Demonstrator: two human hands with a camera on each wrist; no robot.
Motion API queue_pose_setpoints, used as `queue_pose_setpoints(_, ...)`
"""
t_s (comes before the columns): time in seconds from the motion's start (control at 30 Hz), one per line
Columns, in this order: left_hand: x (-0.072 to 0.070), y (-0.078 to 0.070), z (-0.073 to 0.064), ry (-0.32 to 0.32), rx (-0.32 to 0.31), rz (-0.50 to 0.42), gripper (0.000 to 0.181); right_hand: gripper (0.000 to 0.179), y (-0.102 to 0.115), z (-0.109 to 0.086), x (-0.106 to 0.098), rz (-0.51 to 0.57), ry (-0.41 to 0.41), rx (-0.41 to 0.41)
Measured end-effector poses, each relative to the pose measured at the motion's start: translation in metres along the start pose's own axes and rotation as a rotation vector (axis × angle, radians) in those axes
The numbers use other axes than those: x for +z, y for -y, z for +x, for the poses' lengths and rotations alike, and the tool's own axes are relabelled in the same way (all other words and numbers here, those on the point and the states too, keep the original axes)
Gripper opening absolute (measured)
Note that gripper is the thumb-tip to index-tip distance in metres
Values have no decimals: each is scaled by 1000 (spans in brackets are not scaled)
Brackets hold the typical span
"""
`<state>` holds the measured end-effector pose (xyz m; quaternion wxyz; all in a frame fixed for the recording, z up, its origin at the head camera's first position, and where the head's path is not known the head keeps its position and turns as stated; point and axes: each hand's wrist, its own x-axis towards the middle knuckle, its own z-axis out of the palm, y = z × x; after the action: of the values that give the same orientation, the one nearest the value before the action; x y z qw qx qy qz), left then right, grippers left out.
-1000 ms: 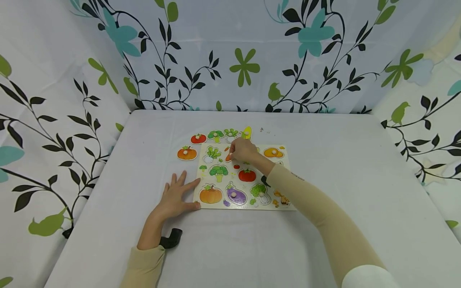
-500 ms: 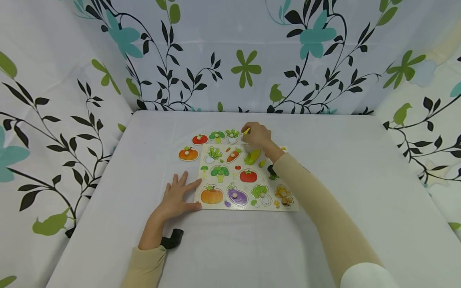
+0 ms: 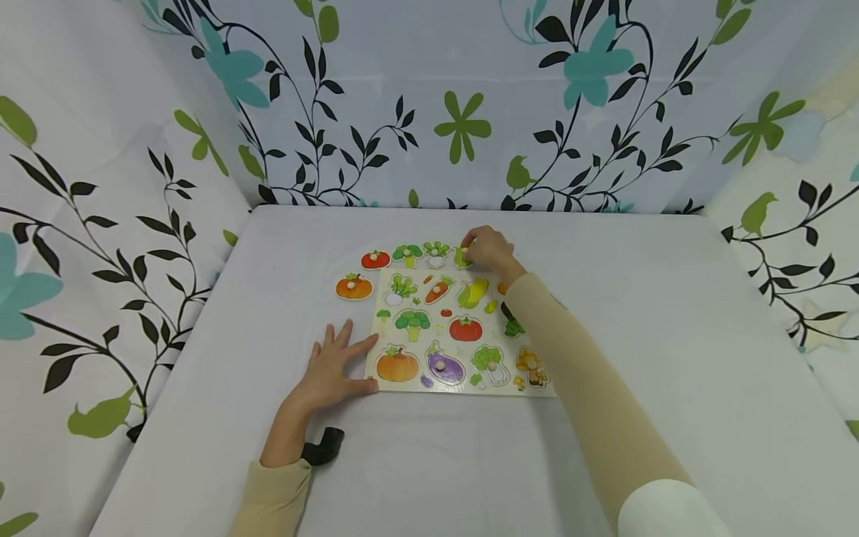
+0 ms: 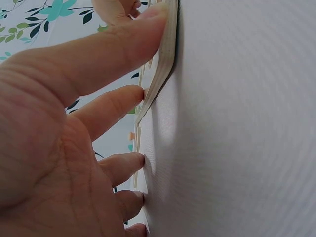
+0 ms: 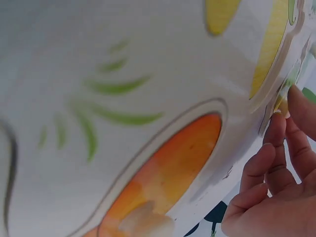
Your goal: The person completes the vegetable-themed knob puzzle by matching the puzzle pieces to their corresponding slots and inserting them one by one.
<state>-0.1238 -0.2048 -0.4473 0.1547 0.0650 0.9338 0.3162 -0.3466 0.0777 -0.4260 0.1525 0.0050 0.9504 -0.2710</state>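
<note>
My right hand (image 3: 490, 250) pinches a flat corn puzzle piece (image 3: 461, 257) just behind the wooden puzzle board (image 3: 492, 328). In the right wrist view, thumb and fingertips meet on the yellow-and-green corn piece (image 5: 282, 101), partly covering it. My left hand (image 3: 333, 369) lies with its fingers spread beside the board, thumb and index finger at its left edge. The left wrist view shows the thumb (image 4: 113, 59) against the board's edge (image 4: 168, 54) and the other fingertips down on the white tablecloth. A corn picture (image 3: 473, 293) shows in the board's upper row.
Behind and left of the board lie a tomato piece (image 3: 375, 259), a broccoli piece (image 3: 407, 255), a turnip piece (image 3: 436, 256) and a pumpkin piece (image 3: 353, 286). Vegetables with small knobs fill much of the board. A patterned curtain (image 3: 403, 97) rises behind the table.
My right hand has gone from the carrot on the board to the corn piece behind it and gripped it; the piece has turned, its green part now showing. The left hand stays in place.
</note>
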Motion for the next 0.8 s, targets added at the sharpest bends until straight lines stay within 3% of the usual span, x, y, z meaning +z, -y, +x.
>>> queue_pose_setpoints(0.23,-1,-1,2,-7,10,6,80,11,4,1,1,-24,-58,-26)
queue_pose_setpoints(0.47,-1,0,2,-13,26,6,80,15,1,-15,-11,14,-108,-76)
queue_pose_setpoints(0.8,0,2,1,-17,23,11,80,13,-15,-57,-6,47,74,-169)
